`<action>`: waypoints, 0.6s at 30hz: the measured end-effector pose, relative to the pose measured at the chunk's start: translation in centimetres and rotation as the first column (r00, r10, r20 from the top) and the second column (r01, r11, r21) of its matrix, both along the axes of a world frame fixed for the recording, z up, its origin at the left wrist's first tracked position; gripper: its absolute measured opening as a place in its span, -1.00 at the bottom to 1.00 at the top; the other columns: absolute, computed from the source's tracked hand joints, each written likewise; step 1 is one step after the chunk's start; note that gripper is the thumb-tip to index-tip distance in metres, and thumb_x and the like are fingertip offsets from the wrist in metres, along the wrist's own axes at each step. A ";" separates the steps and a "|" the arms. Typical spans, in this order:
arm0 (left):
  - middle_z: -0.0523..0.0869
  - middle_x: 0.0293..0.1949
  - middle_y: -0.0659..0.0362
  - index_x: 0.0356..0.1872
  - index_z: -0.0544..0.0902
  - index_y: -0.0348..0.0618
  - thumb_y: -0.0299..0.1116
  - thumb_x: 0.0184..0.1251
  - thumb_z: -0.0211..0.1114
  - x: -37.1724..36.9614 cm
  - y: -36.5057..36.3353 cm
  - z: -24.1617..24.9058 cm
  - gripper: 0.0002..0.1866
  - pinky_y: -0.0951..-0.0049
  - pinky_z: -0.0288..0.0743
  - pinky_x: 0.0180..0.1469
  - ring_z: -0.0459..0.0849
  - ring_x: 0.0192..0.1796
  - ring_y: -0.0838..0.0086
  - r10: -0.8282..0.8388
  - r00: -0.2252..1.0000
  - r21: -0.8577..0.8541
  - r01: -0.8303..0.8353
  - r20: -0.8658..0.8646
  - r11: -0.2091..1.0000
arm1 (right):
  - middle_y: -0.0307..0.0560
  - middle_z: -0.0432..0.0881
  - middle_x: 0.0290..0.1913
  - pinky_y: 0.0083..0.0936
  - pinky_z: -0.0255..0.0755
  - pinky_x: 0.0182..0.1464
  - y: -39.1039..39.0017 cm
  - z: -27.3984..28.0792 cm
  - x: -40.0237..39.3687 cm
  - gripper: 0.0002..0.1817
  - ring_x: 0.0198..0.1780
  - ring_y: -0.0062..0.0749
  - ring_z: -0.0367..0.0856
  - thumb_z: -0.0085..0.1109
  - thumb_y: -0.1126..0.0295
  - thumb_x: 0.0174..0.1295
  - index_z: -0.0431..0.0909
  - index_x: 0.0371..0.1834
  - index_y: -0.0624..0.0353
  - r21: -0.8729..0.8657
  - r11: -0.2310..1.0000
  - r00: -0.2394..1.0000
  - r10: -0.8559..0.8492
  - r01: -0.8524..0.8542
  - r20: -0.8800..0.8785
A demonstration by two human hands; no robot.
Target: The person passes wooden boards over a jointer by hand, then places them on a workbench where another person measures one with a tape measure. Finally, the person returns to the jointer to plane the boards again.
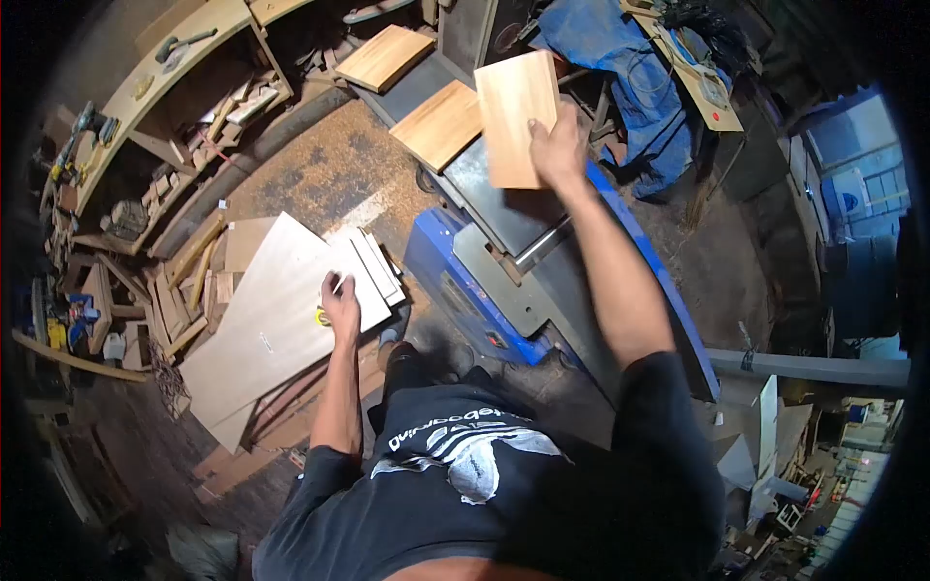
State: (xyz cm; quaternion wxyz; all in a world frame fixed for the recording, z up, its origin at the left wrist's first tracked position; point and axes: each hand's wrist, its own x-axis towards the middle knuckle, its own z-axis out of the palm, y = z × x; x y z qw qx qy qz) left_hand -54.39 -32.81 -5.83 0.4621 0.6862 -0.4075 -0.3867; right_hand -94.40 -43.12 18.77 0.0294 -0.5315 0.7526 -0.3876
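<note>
A light wooden board is held up over the blue-sided machine by my right hand, whose thumb lies across the board's face. Two similar boards rest on the machine's dark bed: one just left of the held board, the other farther back. My left hand is above the pale plywood sheets, its fingers partly curled and apart. A small yellow tape measure shows beside that hand; whether the hand touches it I cannot tell.
Wood offcuts and a workbench with tools stand at the left. Sawdust covers the floor behind the plywood. A blue tarp hangs at the upper right. A grey beam lies at the right.
</note>
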 end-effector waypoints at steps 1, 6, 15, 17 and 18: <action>0.66 0.13 -0.09 0.32 0.45 -0.48 -0.19 0.43 0.35 -1.2 -2.8 1.6 -0.38 0.29 0.52 0.19 0.65 0.16 0.23 -0.039 0.993 -0.022 0.037 -0.115 0.999 | 0.47 0.62 0.05 0.13 0.44 0.15 0.6 0.1 2.4 -0.51 0.09 0.46 0.58 0.30 0.35 0.26 0.38 0.14 0.41 -0.044 0.998 0.981 -0.041 0.050 0.189; 0.61 0.14 -0.03 0.31 0.43 -0.41 -0.01 0.44 0.35 -8.7 -18.5 7.2 -0.32 0.36 0.63 -0.04 0.68 0.00 0.35 -0.260 0.809 0.128 0.378 -0.528 0.917 | 0.29 0.63 0.02 -0.16 0.42 0.22 2.2 -7.6 11.6 -0.60 0.09 0.07 0.63 0.25 0.52 0.28 0.44 0.16 0.41 -0.075 0.928 0.789 -0.265 0.364 0.555; 0.66 -0.12 0.02 0.01 0.58 -0.39 -0.28 0.42 0.38 -11.9 -31.3 5.7 -0.64 0.27 0.78 -0.22 0.71 -0.18 0.26 -0.278 0.771 0.202 0.461 -0.573 0.864 | 0.49 0.56 0.17 -0.13 0.38 0.32 -2.6 -13.3 15.9 -0.49 0.22 0.23 0.57 0.20 0.42 0.37 0.36 0.28 0.57 0.226 0.774 0.379 -0.514 0.591 0.770; 0.65 -0.34 0.12 -0.24 0.57 -0.24 -0.30 0.44 0.37 -10.6 -32.9 6.3 -0.78 0.30 0.77 -0.36 0.69 -0.37 0.38 -0.292 0.787 0.185 0.451 -0.543 0.873 | 0.52 0.51 0.24 -0.13 0.36 0.36 -4.3 -13.9 15.7 -0.49 0.27 0.23 0.54 0.16 0.42 0.39 0.34 0.29 0.58 0.233 0.753 0.431 -0.569 0.615 0.700; 0.65 -0.34 0.12 -0.24 0.57 -0.24 -0.30 0.44 0.37 -10.0 -33.5 5.9 -0.78 0.30 0.77 -0.36 0.69 -0.37 0.38 -0.292 0.793 0.197 0.453 -0.535 0.870 | 0.49 0.49 0.26 -0.15 0.32 0.39 -5.4 -14.5 15.8 -0.44 0.32 0.21 0.47 0.20 0.40 0.38 0.32 0.32 0.57 0.210 0.710 0.496 -0.642 0.672 0.584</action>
